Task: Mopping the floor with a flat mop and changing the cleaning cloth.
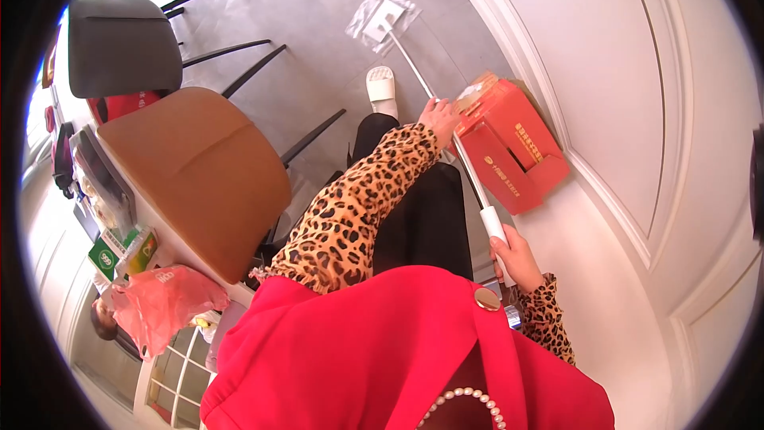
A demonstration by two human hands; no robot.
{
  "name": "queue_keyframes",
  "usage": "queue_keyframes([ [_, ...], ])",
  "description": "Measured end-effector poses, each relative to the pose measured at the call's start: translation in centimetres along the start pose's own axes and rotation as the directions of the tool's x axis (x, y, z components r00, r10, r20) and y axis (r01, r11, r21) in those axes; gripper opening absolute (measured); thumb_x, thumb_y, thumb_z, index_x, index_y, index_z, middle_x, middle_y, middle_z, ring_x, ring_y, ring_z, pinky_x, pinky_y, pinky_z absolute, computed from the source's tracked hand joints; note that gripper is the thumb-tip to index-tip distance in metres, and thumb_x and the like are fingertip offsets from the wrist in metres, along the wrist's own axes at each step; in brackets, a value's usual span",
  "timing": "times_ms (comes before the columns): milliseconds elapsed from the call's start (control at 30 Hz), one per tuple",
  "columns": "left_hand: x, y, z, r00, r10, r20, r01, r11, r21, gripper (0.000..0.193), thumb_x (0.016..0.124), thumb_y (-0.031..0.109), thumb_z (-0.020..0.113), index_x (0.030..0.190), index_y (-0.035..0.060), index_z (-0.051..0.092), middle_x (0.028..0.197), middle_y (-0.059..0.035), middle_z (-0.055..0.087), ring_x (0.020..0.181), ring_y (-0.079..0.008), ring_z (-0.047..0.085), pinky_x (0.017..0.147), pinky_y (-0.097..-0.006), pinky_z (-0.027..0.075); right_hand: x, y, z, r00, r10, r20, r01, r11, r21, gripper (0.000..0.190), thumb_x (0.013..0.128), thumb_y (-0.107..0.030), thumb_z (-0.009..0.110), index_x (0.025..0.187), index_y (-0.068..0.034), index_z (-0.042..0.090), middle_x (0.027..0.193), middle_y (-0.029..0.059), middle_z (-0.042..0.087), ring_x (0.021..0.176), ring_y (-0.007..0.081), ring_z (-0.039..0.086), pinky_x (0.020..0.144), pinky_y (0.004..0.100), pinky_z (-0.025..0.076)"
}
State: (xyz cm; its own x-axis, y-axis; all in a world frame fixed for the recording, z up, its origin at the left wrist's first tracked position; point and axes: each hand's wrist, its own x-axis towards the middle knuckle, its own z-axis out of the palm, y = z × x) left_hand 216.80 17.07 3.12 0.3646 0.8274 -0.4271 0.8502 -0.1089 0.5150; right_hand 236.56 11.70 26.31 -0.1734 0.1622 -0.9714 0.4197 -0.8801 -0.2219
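A flat mop with a white head [383,19] rests on the grey tiled floor, a crinkled, greyish-white cloth or film spread around the head. Its slim metal pole [412,65] runs back towards my body. Partway down, my left hand [440,121] is wrapped around the pole, beside a red cardboard box [507,146]. My right hand [518,260] grips the white handle [492,224] at the near end, close to my red apron [358,346]. Leopard-print sleeves cover both my arms. A foot in a white slipper [381,85] stands left of the pole.
A brown chair [203,173] and a dark grey chair [125,45] stand on the left, their thin black legs reaching across the floor. Beyond them a table holds a pink plastic bag [167,304] and green boxes [107,255]. White panelled doors or walls [597,71] line the right.
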Motion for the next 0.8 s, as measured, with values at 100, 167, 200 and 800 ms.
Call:
queue_keyframes([
  [100, 0.9, 2.0, 1.7, 0.994, 0.090, 0.062, -0.089, 0.996, -0.020, 0.037, 0.066, 0.011, 0.056, 0.102, 0.0149, 0.050, 0.114, -0.0096, 0.040, 0.116, -0.0248, 0.029, 0.098, -0.0407, 0.019, -1.0, 2.8, 0.3, 0.999, 0.048, -0.015, -0.046, 0.991, 0.127, 0.025, 0.083, -0.022, 0.044, 0.100, -0.003, 0.041, 0.063, 0.0025, 0.045, 0.039, 0.0087, 0.042, 0.033, 0.0218, 0.035],
  [167, 1.7, 4.3, 2.9, 0.979, 0.189, 0.075, -0.190, 0.982, 0.010, 0.039, 0.065, 0.009, 0.056, 0.103, 0.0141, 0.050, 0.115, -0.0120, 0.038, 0.117, -0.0254, 0.028, 0.098, -0.0411, 0.019, -1.7, 4.8, -0.2, 0.997, 0.071, -0.020, -0.065, 0.971, 0.230, 0.026, 0.084, -0.024, 0.043, 0.100, -0.004, 0.040, 0.063, 0.0024, 0.045, 0.039, 0.0088, 0.042, 0.033, 0.0216, 0.034],
  [200, 1.5, 5.6, 3.0, 0.979, 0.201, -0.041, -0.201, 0.980, 0.000, 0.036, 0.065, 0.005, 0.054, 0.101, 0.0093, 0.049, 0.111, -0.0134, 0.039, 0.116, -0.0267, 0.029, 0.098, -0.0385, 0.023, -2.0, 5.6, -0.3, 0.995, 0.097, -0.019, -0.086, 0.940, 0.331, 0.026, 0.084, -0.026, 0.043, 0.099, -0.005, 0.040, 0.063, 0.0024, 0.045, 0.040, 0.0088, 0.042, 0.033, 0.0213, 0.034],
  [800, -0.2, 2.6, 12.2, 0.803, 0.582, 0.126, -0.584, 0.727, 0.361, 0.013, 0.067, 0.015, 0.055, 0.079, 0.0159, 0.058, 0.085, 0.0008, 0.053, 0.101, -0.0162, 0.042, 0.083, -0.0298, 0.036, -4.2, 9.0, 6.0, 0.879, -0.233, 0.417, -0.413, 0.068, 0.908, 0.043, 0.087, -0.038, 0.034, 0.114, -0.005, 0.037, 0.063, -0.0021, 0.032, 0.049, 0.0071, 0.029, 0.043, 0.0191, 0.029],
])
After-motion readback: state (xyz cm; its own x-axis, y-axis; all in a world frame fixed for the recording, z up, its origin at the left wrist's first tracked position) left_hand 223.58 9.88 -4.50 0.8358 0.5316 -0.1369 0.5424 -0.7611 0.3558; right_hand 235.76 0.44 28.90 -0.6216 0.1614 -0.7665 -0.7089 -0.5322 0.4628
